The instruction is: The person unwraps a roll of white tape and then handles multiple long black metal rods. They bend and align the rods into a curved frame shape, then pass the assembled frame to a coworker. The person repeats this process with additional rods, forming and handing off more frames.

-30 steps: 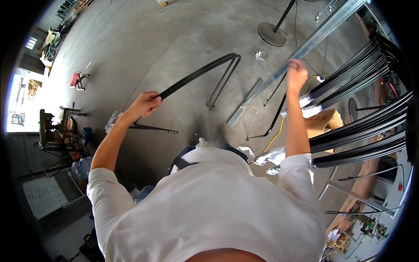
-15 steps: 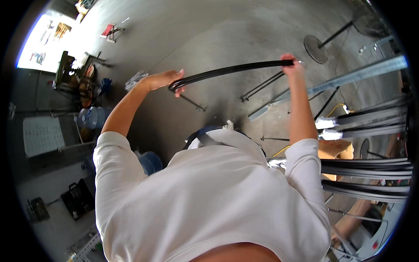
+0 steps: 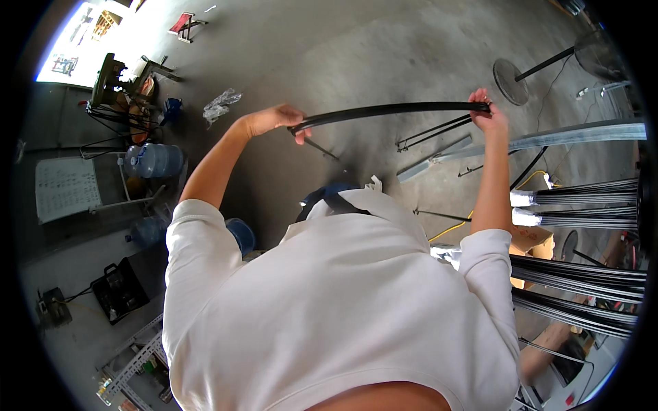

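Note:
A long, black, slightly arched strip spans the space between my two hands, held out in front of me above the floor. It looks like several thin strips lying together; whether it is rubber or plastic I cannot tell. My left hand is closed around its left end, thumb on top and fingertips showing below. At the other end, my right hand grips the strip with its upper fingers partly raised.
Bundles of long black strips with wrapped ends jut in at the right, above a cardboard box. A metal beam and a round-based stand are beyond my right hand. Water jugs stand left; crumpled plastic lies on the floor.
Both hands and the strip have shifted right in the picture, and the strip is more level. My right hand, blurred before, now shows sharply. The surroundings have also shifted with the view.

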`<action>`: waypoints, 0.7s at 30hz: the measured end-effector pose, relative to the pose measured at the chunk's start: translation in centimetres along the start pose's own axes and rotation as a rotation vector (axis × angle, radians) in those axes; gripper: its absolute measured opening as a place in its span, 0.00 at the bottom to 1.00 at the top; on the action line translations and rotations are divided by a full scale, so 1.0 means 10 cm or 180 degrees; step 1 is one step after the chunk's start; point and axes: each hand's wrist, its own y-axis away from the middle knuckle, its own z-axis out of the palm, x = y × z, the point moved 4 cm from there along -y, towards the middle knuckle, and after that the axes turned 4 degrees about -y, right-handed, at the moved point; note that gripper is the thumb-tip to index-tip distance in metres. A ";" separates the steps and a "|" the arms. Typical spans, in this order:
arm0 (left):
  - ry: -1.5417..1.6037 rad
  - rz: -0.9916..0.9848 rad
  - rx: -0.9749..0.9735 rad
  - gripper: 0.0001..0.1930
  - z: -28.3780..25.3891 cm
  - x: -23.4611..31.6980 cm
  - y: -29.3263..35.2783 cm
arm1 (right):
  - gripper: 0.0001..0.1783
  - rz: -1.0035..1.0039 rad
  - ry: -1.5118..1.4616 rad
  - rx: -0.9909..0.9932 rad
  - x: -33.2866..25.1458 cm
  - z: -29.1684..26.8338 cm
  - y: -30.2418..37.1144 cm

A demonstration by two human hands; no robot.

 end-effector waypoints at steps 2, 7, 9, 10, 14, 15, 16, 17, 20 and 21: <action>0.0170 0.0008 0.0063 0.25 0.03 -0.23 0.04 | 0.14 0.0189 0.0118 -0.0245 0.04 -0.15 -0.04; 0.0314 -0.0009 0.0670 0.24 0.04 -0.55 0.24 | 0.20 0.0161 0.0352 -0.0430 0.23 -0.18 0.02; 0.0301 -0.0147 0.0870 0.24 0.02 -0.58 0.29 | 0.24 0.0168 0.0358 -0.0562 0.28 -0.15 0.00; 0.0344 0.0044 0.0967 0.23 0.04 -0.56 0.30 | 0.26 0.0126 0.0358 -0.0596 0.29 -0.14 0.00; -0.0020 0.0274 0.0938 0.13 0.11 -0.44 0.28 | 0.31 0.0075 0.0546 -0.0712 0.26 -0.19 -0.04; -0.0206 0.0241 0.0943 0.11 0.14 -0.38 0.27 | 0.33 0.0722 0.0396 -0.1290 0.25 -0.26 -0.06; -0.0386 0.0230 0.0943 0.09 0.17 -0.34 0.26 | 0.34 0.1359 0.0272 -0.1863 0.21 -0.29 -0.03; -0.0381 0.0192 0.0972 0.08 0.18 -0.37 0.25 | 0.35 0.1065 0.0308 -0.1526 0.27 -0.26 0.02; -0.0620 -0.0043 0.1146 0.07 0.22 -0.34 0.27 | 0.37 0.0451 0.0576 -0.0922 0.37 -0.17 0.27; -0.0523 0.0047 0.1152 0.07 0.23 -0.34 0.28 | 0.38 0.0523 0.0452 -0.1032 0.40 -0.15 0.32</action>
